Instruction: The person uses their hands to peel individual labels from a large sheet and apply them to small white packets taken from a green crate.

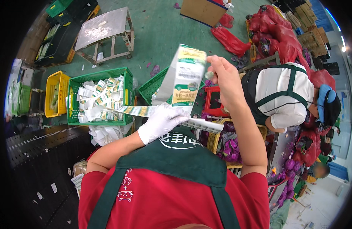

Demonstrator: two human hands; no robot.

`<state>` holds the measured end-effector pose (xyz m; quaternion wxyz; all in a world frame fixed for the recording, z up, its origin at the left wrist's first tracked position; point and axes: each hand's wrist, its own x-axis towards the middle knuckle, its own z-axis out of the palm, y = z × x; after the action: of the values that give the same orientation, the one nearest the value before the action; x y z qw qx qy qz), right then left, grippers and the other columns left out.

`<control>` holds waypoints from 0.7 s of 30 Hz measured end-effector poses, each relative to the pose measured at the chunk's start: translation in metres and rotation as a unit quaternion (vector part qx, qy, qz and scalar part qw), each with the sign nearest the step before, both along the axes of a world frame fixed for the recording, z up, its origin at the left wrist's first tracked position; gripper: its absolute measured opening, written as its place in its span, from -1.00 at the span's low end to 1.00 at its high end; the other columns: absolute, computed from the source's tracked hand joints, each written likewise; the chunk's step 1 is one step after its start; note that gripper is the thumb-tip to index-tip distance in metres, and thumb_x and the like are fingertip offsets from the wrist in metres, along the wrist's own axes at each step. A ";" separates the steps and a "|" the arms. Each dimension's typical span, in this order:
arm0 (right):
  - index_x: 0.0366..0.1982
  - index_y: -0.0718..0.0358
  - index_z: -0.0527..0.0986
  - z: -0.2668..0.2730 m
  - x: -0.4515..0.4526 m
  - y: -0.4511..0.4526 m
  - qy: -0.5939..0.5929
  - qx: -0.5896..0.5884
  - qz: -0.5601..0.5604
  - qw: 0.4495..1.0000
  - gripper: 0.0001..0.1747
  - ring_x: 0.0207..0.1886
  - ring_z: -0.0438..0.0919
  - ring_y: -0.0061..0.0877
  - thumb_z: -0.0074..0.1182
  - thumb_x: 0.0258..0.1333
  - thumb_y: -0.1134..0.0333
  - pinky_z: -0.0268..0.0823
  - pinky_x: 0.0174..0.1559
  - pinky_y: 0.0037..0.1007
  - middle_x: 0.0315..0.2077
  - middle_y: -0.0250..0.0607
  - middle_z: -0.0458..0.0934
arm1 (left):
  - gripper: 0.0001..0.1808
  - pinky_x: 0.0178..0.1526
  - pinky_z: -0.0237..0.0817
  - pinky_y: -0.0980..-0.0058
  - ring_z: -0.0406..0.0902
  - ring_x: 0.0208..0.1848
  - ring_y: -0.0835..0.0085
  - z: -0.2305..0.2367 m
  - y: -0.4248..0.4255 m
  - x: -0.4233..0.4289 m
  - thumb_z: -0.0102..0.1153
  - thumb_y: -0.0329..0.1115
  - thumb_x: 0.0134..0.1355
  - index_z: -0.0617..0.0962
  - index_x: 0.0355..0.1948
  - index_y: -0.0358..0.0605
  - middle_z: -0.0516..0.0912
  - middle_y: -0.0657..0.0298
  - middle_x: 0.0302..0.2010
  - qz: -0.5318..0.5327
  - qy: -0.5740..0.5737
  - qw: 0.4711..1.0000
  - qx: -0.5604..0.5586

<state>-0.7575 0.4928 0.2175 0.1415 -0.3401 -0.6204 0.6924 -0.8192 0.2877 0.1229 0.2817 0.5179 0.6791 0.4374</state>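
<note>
My left hand (163, 123), in a white glove, grips a strip of printed labels (136, 110) and the lower end of a wider raised label band (187, 77). A white sheet with rows of round stickers (204, 125) juts out to the right from under the gloved fingers. My bare right hand (224, 74) is raised beside the band's top right edge, with a small round sticker (209, 75) at its fingertips. The label strip runs left into a green plastic crate (98, 123) heaped with folded printed labels (100, 96).
A yellow crate (57, 94) stands at the left, a metal-topped table (103, 27) beyond. Another green crate (147, 88) lies ahead. At right, a co-worker (285, 94) bends near red mesh sacks (272, 31); a yellow basket holds purple cabbages (230, 146).
</note>
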 end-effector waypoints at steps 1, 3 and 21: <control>-0.20 0.33 0.52 -0.002 0.002 -0.006 -0.001 0.000 0.004 1.000 -0.78 -0.37 0.41 -0.76 0.07 0.25 0.30 0.26 -0.30 -0.67 -0.45 -0.46 0.52 | -0.85 -0.15 0.45 0.38 0.66 -0.23 0.25 0.003 0.002 0.000 0.33 -0.36 0.07 0.68 -0.31 -0.12 0.71 0.15 -0.26 0.004 -0.001 1.000 0.000; -0.10 0.39 0.48 -0.010 0.011 -0.024 0.028 0.058 0.005 0.998 -0.74 -0.38 0.40 -0.76 0.07 0.20 0.39 0.28 -0.30 -0.66 -0.45 -0.47 0.50 | -0.83 -0.10 0.46 0.40 0.67 -0.19 0.24 0.011 0.006 -0.003 0.31 -0.39 0.08 0.67 -0.27 -0.15 0.72 0.17 -0.26 0.094 0.019 0.990 0.103; 0.02 0.25 0.43 -0.019 0.021 -0.033 -0.052 0.434 0.284 0.853 -0.55 -0.10 0.47 -0.47 0.17 0.05 0.37 0.35 -0.08 -0.48 -0.13 -0.19 0.48 | -0.82 -0.23 0.44 0.28 0.63 -0.27 0.20 0.028 0.010 -0.005 0.25 -0.33 0.00 0.67 -0.31 0.13 0.66 0.25 -0.29 0.060 0.368 0.912 0.168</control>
<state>-0.7366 0.4598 0.1981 0.0399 -0.0886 -0.9339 0.3441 -0.8241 0.2980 0.1509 -0.1062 0.6403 0.6810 0.3392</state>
